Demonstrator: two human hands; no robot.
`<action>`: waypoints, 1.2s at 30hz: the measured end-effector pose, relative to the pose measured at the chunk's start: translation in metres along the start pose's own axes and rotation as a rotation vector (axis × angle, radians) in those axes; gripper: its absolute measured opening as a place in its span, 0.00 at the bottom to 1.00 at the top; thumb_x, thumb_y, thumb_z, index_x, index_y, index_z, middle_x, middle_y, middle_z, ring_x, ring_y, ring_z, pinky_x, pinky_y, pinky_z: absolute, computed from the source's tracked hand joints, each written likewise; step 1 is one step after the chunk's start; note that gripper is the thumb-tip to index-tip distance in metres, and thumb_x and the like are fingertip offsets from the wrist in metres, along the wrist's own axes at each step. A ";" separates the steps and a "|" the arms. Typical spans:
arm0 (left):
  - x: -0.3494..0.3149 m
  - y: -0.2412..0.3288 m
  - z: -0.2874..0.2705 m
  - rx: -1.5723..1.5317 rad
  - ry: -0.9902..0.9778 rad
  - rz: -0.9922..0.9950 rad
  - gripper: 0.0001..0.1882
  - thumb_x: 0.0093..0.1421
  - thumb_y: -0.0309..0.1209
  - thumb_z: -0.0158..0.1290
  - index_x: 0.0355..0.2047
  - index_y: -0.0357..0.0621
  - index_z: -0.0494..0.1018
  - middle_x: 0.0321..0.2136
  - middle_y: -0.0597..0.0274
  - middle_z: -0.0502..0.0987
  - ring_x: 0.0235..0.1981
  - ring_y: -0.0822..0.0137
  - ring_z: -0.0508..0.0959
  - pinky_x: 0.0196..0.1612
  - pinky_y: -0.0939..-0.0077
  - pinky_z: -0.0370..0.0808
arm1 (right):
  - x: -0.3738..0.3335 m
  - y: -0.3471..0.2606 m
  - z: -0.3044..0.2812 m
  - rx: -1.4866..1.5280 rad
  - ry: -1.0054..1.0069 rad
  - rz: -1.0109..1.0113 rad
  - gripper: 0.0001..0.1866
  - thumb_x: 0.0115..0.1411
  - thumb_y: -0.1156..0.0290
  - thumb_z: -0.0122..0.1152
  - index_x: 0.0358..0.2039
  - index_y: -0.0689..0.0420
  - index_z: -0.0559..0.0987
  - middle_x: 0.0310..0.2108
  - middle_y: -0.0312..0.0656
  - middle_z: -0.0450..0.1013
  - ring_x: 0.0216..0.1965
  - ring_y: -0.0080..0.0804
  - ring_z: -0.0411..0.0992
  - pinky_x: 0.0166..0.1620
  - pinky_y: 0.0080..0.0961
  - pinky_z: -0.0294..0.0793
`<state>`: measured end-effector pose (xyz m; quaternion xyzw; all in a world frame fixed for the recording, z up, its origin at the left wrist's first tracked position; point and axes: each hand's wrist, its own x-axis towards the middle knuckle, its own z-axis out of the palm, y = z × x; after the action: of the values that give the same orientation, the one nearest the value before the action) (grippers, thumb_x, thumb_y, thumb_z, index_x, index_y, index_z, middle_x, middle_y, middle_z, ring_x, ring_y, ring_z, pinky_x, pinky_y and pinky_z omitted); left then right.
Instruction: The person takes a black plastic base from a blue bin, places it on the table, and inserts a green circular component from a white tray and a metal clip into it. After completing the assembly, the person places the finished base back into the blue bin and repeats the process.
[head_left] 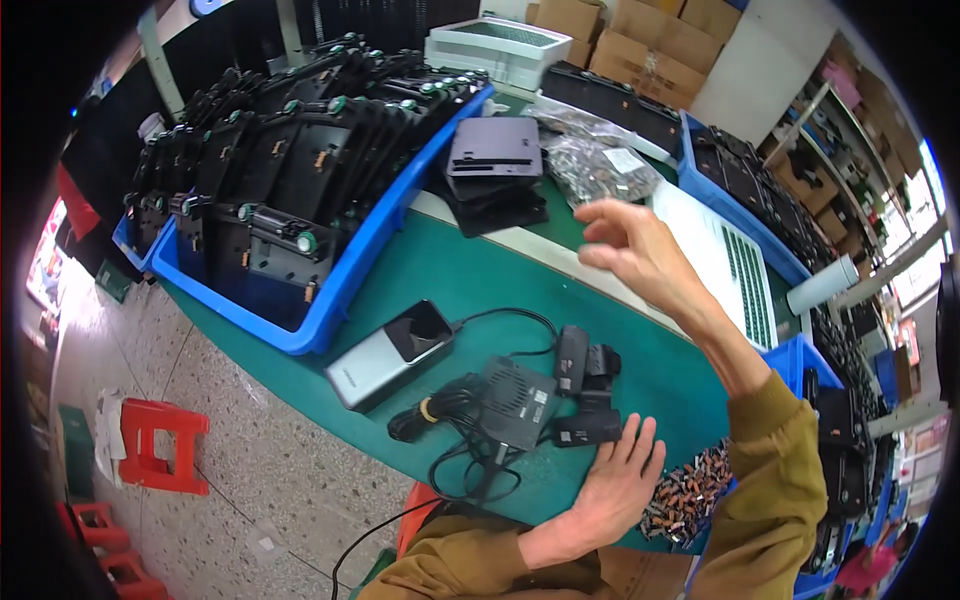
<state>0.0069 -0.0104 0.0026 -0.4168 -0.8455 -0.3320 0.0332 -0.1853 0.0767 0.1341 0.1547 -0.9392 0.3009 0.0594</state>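
My left hand [615,490] lies on the green table with its fingers stretched out. Its fingertips come up to a black device made of small blocks [585,385], and a pile of small copper-and-silver metal parts [690,492] is beside it. Raised over the table, my right hand [640,250] reaches toward a clear plastic bag of small parts [600,165]. Its fingers are curled but apart, and no object shows between them. Left of my left hand are a dark square box with a vented top [515,400], a coiled black cable [430,408] and a silver-and-black power bank [390,355].
A blue bin [335,300] heaped with black plastic housings takes up the left side. Dark flat plates [493,155] are stacked behind the table's middle. A white tray with green grid [725,255] and a blue crate [740,215] line the right. A red stool [165,445] stands on the floor.
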 end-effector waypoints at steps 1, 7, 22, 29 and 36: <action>-0.002 0.000 -0.001 0.014 -0.005 -0.008 0.29 0.52 0.29 0.50 0.56 0.32 0.65 0.61 0.37 0.58 0.64 0.39 0.57 0.62 0.42 0.56 | 0.017 -0.009 0.006 0.208 0.026 0.129 0.25 0.50 0.68 0.66 0.48 0.65 0.75 0.38 0.52 0.77 0.39 0.42 0.77 0.41 0.33 0.77; -0.002 0.000 0.017 -0.077 0.095 0.033 0.29 0.53 0.32 0.50 0.55 0.29 0.66 0.61 0.33 0.58 0.64 0.37 0.56 0.61 0.44 0.58 | 0.096 0.025 0.046 0.812 0.310 0.583 0.26 0.54 0.64 0.69 0.50 0.63 0.73 0.42 0.52 0.74 0.43 0.43 0.75 0.44 0.38 0.78; -0.001 -0.001 -0.004 -0.043 0.018 0.032 0.31 0.50 0.31 0.53 0.54 0.26 0.65 0.60 0.32 0.59 0.63 0.38 0.57 0.60 0.47 0.60 | 0.046 0.023 -0.001 1.107 0.221 0.510 0.20 0.53 0.82 0.63 0.48 0.62 0.74 0.33 0.44 0.74 0.31 0.28 0.74 0.33 0.22 0.77; 0.002 0.001 -0.006 -0.013 -0.023 0.019 0.32 0.46 0.26 0.55 0.55 0.31 0.67 0.60 0.37 0.60 0.63 0.40 0.58 0.61 0.48 0.60 | -0.086 0.025 -0.095 0.939 0.268 0.602 0.12 0.53 0.77 0.61 0.38 0.68 0.78 0.24 0.37 0.72 0.24 0.22 0.72 0.27 0.15 0.74; 0.007 -0.002 -0.005 -0.240 0.169 -0.101 0.39 0.52 0.20 0.56 0.61 0.20 0.50 0.63 0.30 0.53 0.64 0.36 0.56 0.65 0.53 0.57 | -0.187 0.047 -0.105 1.270 0.253 0.950 0.10 0.54 0.77 0.61 0.35 0.70 0.78 0.22 0.41 0.74 0.21 0.25 0.74 0.25 0.17 0.77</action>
<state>-0.0001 -0.0098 0.0075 -0.3455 -0.8138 -0.4659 0.0374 -0.0219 0.2219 0.1553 -0.2926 -0.5403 0.7860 -0.0684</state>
